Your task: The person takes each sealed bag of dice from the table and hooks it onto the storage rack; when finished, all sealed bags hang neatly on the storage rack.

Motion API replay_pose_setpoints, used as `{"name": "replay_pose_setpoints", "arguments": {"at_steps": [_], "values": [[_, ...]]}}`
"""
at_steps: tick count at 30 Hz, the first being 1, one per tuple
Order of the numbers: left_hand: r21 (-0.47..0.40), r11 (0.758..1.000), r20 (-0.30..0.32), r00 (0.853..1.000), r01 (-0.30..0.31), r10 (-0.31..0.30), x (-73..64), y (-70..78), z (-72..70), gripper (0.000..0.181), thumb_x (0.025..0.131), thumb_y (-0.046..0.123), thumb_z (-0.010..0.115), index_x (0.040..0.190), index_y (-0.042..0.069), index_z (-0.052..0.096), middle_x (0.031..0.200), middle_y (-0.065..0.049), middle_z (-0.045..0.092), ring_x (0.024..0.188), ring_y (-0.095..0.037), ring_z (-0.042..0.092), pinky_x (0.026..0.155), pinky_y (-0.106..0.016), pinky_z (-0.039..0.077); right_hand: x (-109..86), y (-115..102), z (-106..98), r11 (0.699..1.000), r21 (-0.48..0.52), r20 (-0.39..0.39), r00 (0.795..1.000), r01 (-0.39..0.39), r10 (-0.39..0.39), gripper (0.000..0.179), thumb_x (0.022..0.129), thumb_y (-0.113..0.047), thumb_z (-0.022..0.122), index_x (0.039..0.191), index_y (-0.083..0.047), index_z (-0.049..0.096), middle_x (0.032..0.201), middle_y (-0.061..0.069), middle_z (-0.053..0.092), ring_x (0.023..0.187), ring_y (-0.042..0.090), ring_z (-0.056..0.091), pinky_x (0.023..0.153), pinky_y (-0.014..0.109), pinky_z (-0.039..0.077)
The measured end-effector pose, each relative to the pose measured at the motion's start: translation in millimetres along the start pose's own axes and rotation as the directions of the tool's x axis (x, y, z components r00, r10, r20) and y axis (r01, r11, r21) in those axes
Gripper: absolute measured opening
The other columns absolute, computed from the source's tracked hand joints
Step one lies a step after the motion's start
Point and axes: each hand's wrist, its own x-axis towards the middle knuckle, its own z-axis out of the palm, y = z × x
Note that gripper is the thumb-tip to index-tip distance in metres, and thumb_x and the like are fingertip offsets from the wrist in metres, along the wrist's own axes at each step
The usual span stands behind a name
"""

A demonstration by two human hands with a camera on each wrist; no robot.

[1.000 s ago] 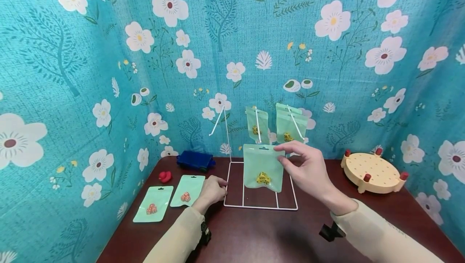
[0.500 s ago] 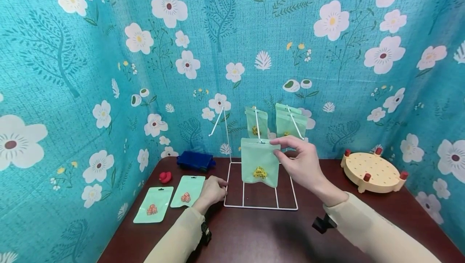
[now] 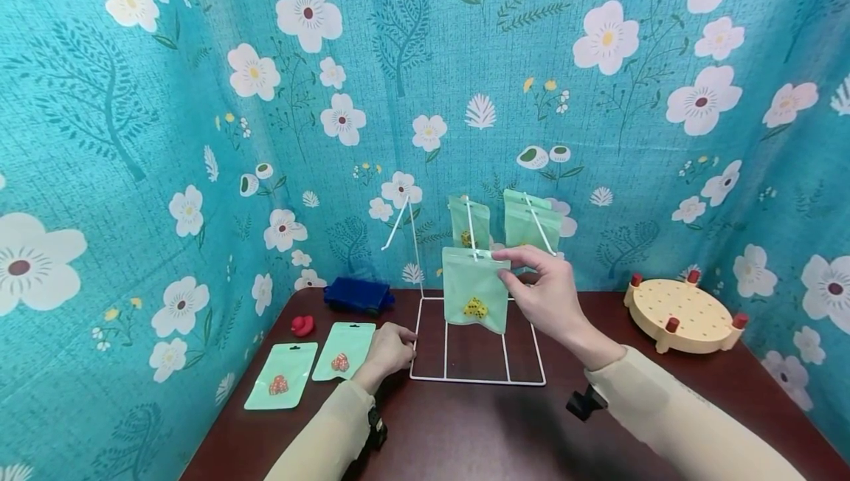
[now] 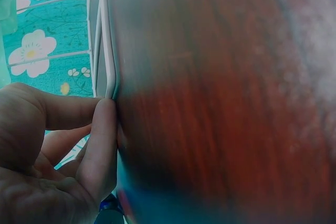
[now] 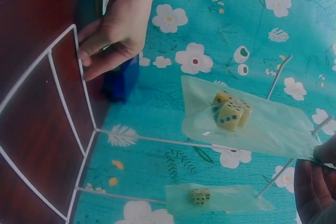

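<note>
My right hand pinches the top right corner of a pale green zip pouch with yellow dice inside. The pouch hangs upright in front of me, its top hole at the front end of the white wire rack's middle hook; whether the hook passes through the hole is hard to tell. Farther back on that hook hangs another green pouch. Two overlapping pouches hang from the right hook. With thumb and index finger, my left hand grips the left wire of the rack's base, as the left wrist view shows up close.
Two green pouches with orange-red dice, one nearer and one beside my left hand, lie on the dark table. Behind them are a small red duck-like toy and a blue object. A round pegged wooden stand sits at right.
My right hand has raised the pouch and moved it slightly left and away from me, bringing its hole up to the middle hook's tip. The left hand has stayed on the rack.
</note>
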Motion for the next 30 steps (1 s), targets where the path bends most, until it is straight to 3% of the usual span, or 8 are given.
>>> {"name": "replay_pose_setpoints", "arguments": {"at_steps": [9, 14, 30], "values": [[0.019, 1.0, -0.014, 1.0, -0.004, 0.004, 0.6, 0.0, -0.5, 0.029, 0.091, -0.004, 0.072, 0.114, 0.004, 0.088, 0.105, -0.013, 0.083, 0.072, -0.013, 0.066, 0.06, -0.027, 0.061, 4.1, 8.1, 12.3, 1.0, 0.015, -0.054, 0.998, 0.02, -0.019, 0.035, 0.097, 0.011, 0.078, 0.126, -0.007, 0.085, 0.119, 0.016, 0.083, 0.093, 0.004, 0.066, 0.074, 0.011, 0.06], [-0.022, 1.0, 0.006, 1.0, 0.009, -0.009, -0.9, -0.2, -0.4, 0.029, 0.093, -0.004, 0.072, 0.117, 0.002, 0.087, 0.106, -0.014, 0.083, 0.07, -0.012, 0.069, 0.062, -0.03, 0.065, 7.6, 12.5, 19.1, 1.0, 0.02, -0.09, 0.996, 0.02, -0.018, 0.034, 0.097, 0.012, 0.077, 0.126, -0.004, 0.083, 0.118, 0.017, 0.083, 0.093, 0.001, 0.069, 0.074, 0.009, 0.059], [-0.027, 1.0, -0.001, 1.0, 0.002, -0.002, 1.6, -0.6, 0.5, 0.03, 0.091, -0.004, 0.07, 0.115, 0.001, 0.087, 0.102, -0.014, 0.083, 0.067, -0.012, 0.071, 0.062, -0.031, 0.066, 26.9, 24.6, 30.8, 0.998, -0.002, -0.105, 0.992, -0.069, 0.068, 0.033, 0.102, 0.006, 0.074, 0.133, -0.005, 0.081, 0.115, 0.017, 0.079, 0.093, 0.021, 0.068, 0.074, 0.007, 0.054]]}}
